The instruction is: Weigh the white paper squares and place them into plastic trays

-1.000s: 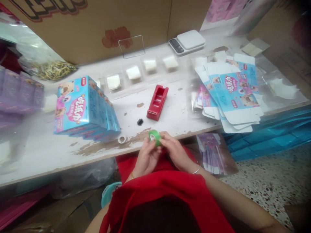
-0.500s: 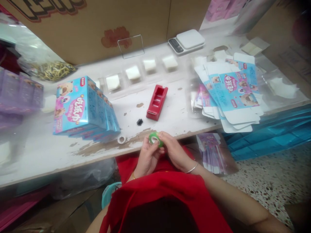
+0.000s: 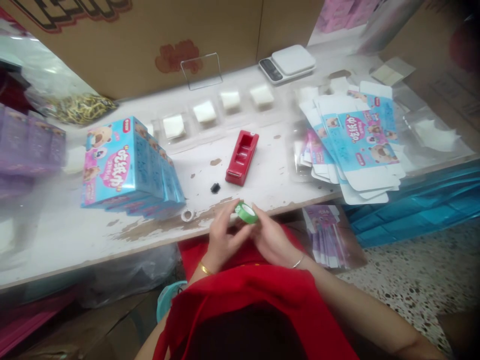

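Note:
A green roll of tape (image 3: 246, 213) with a white core is held between my two hands, just off the table's front edge. My left hand (image 3: 224, 234) grips its left side, with the thumb below it. On the other side my right hand (image 3: 272, 234) has its fingers closed at the roll's right edge; some of those fingers are hidden. Beyond the hands lies a red tape dispenser (image 3: 242, 158) with its holder bare. A small black piece (image 3: 215, 188) sits left of the dispenser, and a white tape core (image 3: 187, 215) lies near the table edge.
Blue printed boxes (image 3: 112, 160) stand in a row at left, with purple boxes (image 3: 33, 140) farther left. Flat blue cartons (image 3: 362, 140) are piled at right. A white scale (image 3: 288, 64) and several trays of white squares (image 3: 204, 112) line the back, before a large cardboard box (image 3: 232, 30).
The green tape roll has turned in my hands, from its open face toward me to a tilt that shows its outer rim. My left hand has shifted its hold slightly.

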